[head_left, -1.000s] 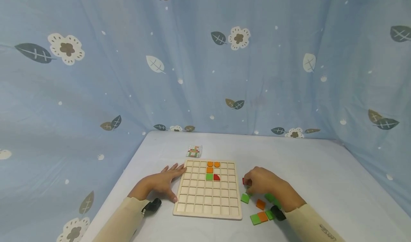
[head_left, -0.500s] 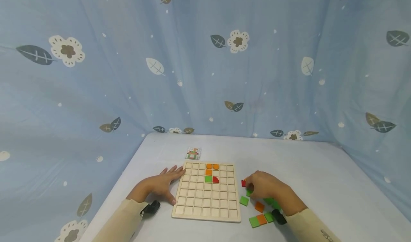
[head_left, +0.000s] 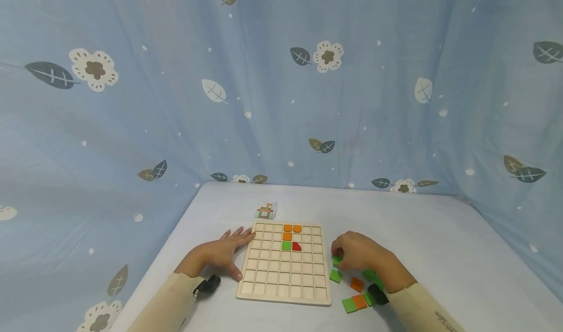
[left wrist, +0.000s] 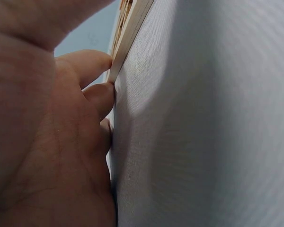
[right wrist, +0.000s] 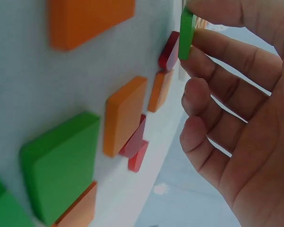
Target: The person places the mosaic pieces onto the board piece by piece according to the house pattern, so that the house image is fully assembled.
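My left hand point(head_left: 222, 254) lies spread along the left side of the wooden grid board point(head_left: 261, 276), its thumb and fingertips touching the edge. In the left wrist view, fingertips point(left wrist: 101, 60) meet the board's side. Right of the board, my right hand point(head_left: 362, 251) pinches a green square tile point(right wrist: 186, 34) between thumb and fingertips; the other fingers are loosely bent. In the board's upper part sit two orange round pieces point(head_left: 288, 228), an orange square point(head_left: 287, 236), a green square point(head_left: 287, 245) and a red quarter-round piece point(head_left: 296, 246).
Behind the board lies a small pattern card point(head_left: 266, 210). Loose tiles are scattered around and under my right hand, among them an orange tile point(head_left: 357, 285) and a green tile point(head_left: 335, 276). A patterned blue curtain point(head_left: 264, 102) hangs behind the white table point(head_left: 418, 224).
My right hand has shifted slightly left toward the board, with the green tile now between its fingertips. The left hand keeps its place at the board's edge.
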The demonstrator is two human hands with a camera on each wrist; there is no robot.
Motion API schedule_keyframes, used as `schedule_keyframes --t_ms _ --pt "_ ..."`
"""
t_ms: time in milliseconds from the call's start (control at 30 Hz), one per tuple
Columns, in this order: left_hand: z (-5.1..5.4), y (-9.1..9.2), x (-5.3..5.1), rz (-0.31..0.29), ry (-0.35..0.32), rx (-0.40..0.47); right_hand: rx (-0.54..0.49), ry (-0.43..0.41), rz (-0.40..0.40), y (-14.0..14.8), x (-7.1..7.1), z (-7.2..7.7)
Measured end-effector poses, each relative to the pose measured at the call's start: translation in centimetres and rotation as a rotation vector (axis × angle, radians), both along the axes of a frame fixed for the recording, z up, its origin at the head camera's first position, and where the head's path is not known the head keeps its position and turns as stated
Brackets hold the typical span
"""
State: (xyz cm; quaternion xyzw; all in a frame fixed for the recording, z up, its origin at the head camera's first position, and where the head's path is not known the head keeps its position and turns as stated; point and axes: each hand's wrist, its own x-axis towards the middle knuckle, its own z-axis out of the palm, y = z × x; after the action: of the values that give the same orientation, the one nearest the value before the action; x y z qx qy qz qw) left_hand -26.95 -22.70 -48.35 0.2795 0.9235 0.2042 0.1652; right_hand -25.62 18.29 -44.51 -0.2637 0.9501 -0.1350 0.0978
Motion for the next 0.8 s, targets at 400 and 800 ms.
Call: schedule_keyframes --t_ms 400,800 --pt "0.2 0.0 -0.1 -0.013 0.005 0.014 -0.036 0.028 0.09 -1.8 -1.1 0.2" --pt "0.3 0.0 0.1 -0.012 0.002 0.02 -0.05 0.065 0.152 -4.0 -1.8 0.6"
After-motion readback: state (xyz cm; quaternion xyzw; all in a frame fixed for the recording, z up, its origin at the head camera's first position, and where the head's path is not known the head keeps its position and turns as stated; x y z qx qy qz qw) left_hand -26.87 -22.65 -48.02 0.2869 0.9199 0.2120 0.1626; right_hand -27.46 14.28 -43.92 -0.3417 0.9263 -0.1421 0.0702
